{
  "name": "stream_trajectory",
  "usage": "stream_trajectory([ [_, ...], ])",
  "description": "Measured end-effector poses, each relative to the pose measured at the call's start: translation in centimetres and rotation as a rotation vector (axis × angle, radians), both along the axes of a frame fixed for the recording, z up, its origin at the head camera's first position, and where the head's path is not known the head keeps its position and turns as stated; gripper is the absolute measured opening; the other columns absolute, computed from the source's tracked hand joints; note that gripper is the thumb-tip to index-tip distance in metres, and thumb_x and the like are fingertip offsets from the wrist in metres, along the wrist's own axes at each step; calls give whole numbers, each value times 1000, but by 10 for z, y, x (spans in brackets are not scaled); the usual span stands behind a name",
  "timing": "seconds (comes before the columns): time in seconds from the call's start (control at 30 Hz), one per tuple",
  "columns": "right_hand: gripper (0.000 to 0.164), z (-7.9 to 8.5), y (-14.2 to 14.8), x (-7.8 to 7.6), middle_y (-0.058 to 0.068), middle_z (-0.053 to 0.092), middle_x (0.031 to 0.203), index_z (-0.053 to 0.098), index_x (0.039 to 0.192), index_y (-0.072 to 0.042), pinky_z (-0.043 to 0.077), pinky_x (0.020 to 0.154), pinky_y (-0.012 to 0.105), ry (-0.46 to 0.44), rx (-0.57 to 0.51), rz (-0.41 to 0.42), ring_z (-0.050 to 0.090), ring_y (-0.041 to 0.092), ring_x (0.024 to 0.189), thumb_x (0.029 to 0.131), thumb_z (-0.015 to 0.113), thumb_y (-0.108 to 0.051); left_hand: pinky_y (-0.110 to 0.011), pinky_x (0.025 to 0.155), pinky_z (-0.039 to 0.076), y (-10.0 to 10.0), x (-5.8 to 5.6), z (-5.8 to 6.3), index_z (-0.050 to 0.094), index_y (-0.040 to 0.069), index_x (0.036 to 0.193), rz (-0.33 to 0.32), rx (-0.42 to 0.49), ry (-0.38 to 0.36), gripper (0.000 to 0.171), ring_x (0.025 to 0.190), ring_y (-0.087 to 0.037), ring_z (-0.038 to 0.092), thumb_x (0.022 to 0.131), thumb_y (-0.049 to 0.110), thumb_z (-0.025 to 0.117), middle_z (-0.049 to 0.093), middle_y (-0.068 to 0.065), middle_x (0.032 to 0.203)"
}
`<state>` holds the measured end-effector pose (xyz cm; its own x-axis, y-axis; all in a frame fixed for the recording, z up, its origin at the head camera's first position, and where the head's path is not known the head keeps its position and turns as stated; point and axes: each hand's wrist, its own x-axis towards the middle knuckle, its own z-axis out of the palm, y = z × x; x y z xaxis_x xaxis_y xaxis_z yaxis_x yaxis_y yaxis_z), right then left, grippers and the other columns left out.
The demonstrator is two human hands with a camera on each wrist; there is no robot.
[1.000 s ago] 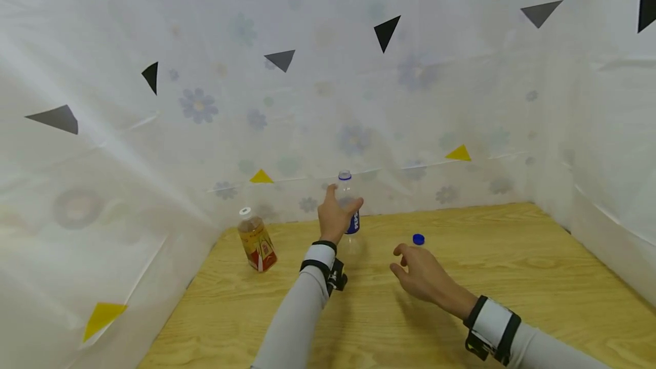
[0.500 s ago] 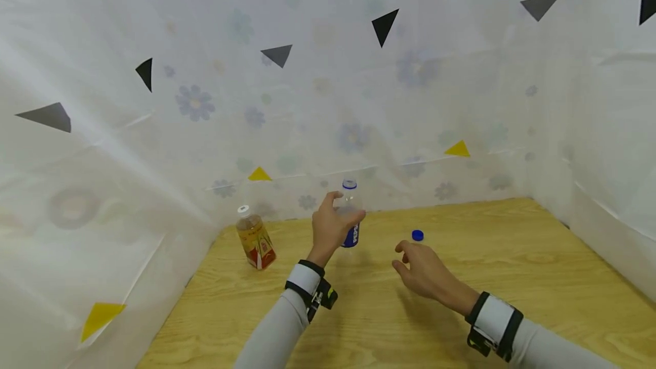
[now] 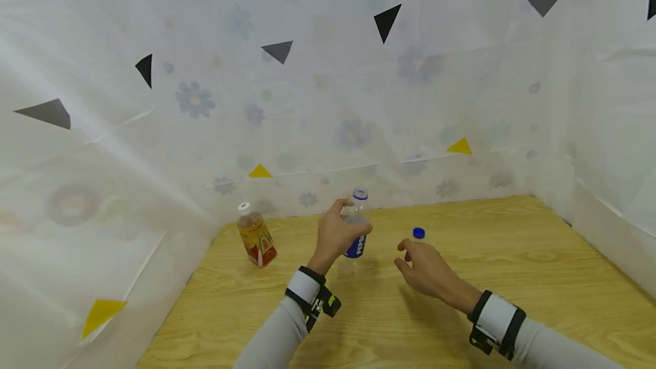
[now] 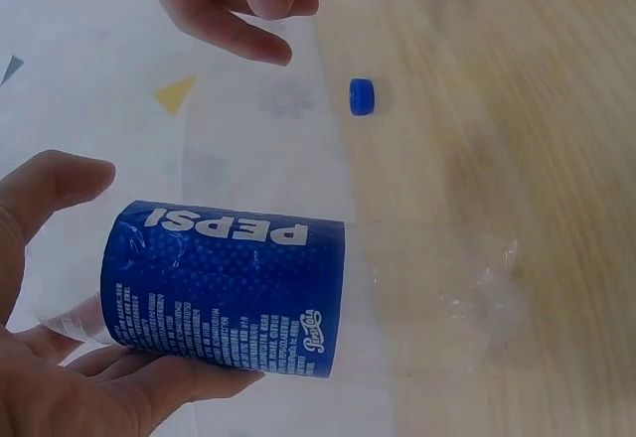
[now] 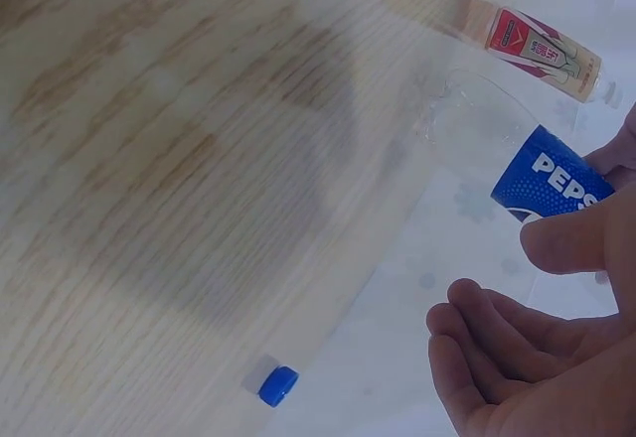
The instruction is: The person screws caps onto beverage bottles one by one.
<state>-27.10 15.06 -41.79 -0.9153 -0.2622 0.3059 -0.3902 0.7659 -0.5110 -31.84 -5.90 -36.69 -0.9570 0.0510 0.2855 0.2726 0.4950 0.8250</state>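
Observation:
A clear plastic Pepsi bottle (image 3: 360, 209) with a blue label stands upright, its neck uncapped. My left hand (image 3: 335, 238) holds it round the upper part, thumb on the right side and fingers behind. In the left wrist view the bottle's label (image 4: 224, 288) lies between thumb and fingers; whether the thumb touches the clear plastic is hard to tell. Loosely bent and holding nothing, my right hand (image 3: 427, 272) hovers right of the bottle. Just beyond it on the table lies a blue bottle cap (image 3: 418, 233).
A capped drink bottle (image 3: 256, 238) with a yellow and red label stands at the table's left. The wooden table (image 3: 512, 278) meets white flowered sheeting (image 3: 307, 118) at the back and sides, marked with black, grey and yellow triangles.
My left hand has closed round the Pepsi bottle, and the bottle has shifted toward me and slightly right. The right hand has barely moved.

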Motion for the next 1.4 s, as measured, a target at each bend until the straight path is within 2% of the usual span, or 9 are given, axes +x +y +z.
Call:
stream_trajectory([
  [0.1, 26, 1, 0, 0, 11, 69, 91, 64, 117, 2, 54, 64, 35, -1, 5, 1, 66, 19, 76, 96, 66, -13, -41, 70, 58, 1, 0, 0, 59, 22, 137, -16, -10, 10, 68, 102, -33, 69, 75, 33, 85, 68, -19, 124],
  [0.33, 26, 1, 0, 1, 11, 68, 91, 64, 117, 2, 53, 63, 34, -11, 6, -4, 65, 17, 75, 96, 66, -13, -49, 82, 59, 0, -2, -4, 59, 26, 140, -55, -36, 4, 70, 116, -36, 67, 78, 40, 85, 67, -18, 130],
  [0.6, 28, 1, -1, 0, 10, 68, 91, 64, 119, 2, 54, 63, 34, -28, -3, -11, 64, 16, 74, 97, 66, -15, -50, 81, 59, -3, -4, -5, 59, 25, 141, -75, -37, 7, 70, 115, -37, 67, 78, 40, 86, 67, -19, 129],
  [0.77, 27, 4, -1, -5, 10, 68, 91, 63, 118, 2, 53, 61, 32, 1, 12, -17, 64, 15, 72, 97, 66, -15, -49, 81, 59, -3, -3, -4, 60, 24, 140, -86, -34, 7, 69, 114, -37, 68, 78, 39, 86, 67, -19, 129],
  [1.03, 26, 22, 0, -25, 13, 68, 91, 63, 119, 6, 53, 62, 36, 123, 43, -26, 64, 21, 75, 100, 60, -12, -49, 81, 59, -3, -5, -5, 60, 24, 140, -78, -36, 7, 69, 113, -36, 68, 78, 39, 87, 67, -18, 128],
  [1.2, 29, 38, 3, -42, 17, 68, 91, 60, 121, 10, 55, 64, 40, 148, 55, -51, 66, 25, 75, 102, 55, -12, -48, 80, 59, -3, -7, -7, 61, 25, 139, -71, -43, 3, 69, 113, -35, 68, 77, 40, 87, 68, -18, 128],
  [1.4, 35, 49, 13, -63, 17, 65, 79, 55, 125, 16, 55, 64, 44, 139, 22, -114, 61, 22, 62, 105, 48, -13, -46, 78, 59, -1, -7, -4, 61, 25, 139, -71, -60, 9, 70, 110, -33, 68, 76, 39, 88, 69, -16, 126],
])
